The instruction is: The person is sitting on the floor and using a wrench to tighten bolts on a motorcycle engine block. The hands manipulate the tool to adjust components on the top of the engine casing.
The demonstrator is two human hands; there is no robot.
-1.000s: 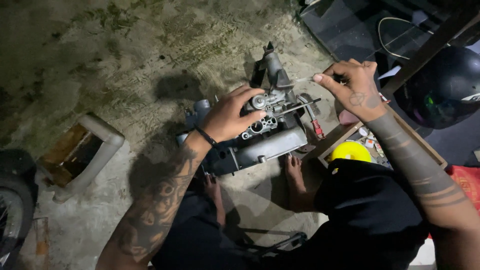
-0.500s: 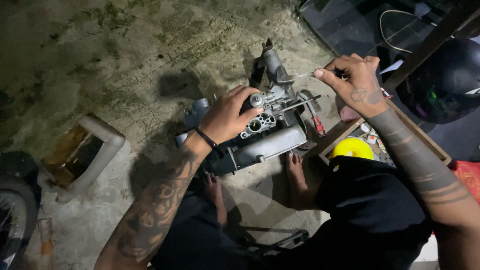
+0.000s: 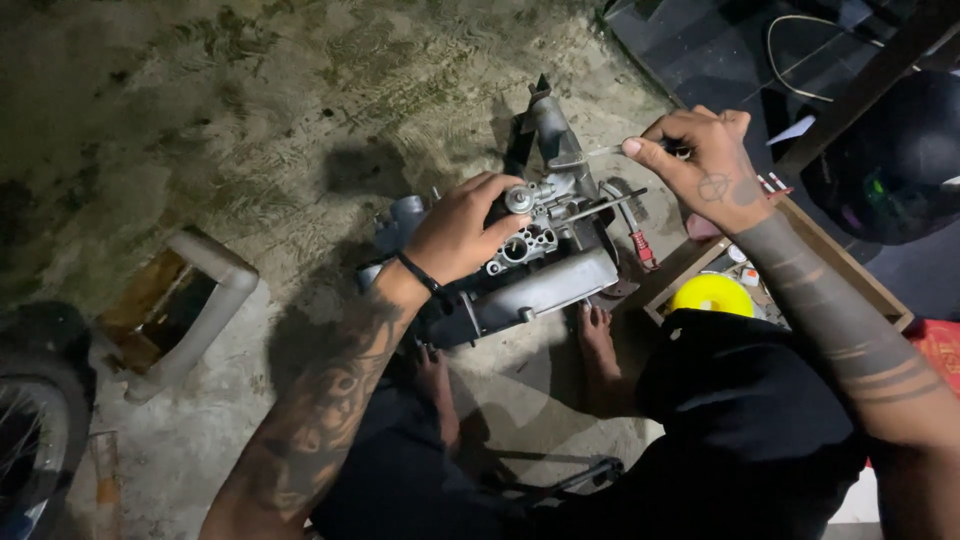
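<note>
On the concrete floor, the left hand is gripping the grey metal carburettor on the engine block; the right hand, pinching a thin metal rod just beside, should be guiding it slowly and straight.

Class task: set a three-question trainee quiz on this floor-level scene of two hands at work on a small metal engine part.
1. True or false: the left hand rests on the metal engine part.
2. What does the right hand pinch? A. thin metal rod B. yellow round container C. red-handled tool
3. Fill in: the yellow round container lies in a wooden ____.

Key: 1 true; 2 A; 3 box.
</note>
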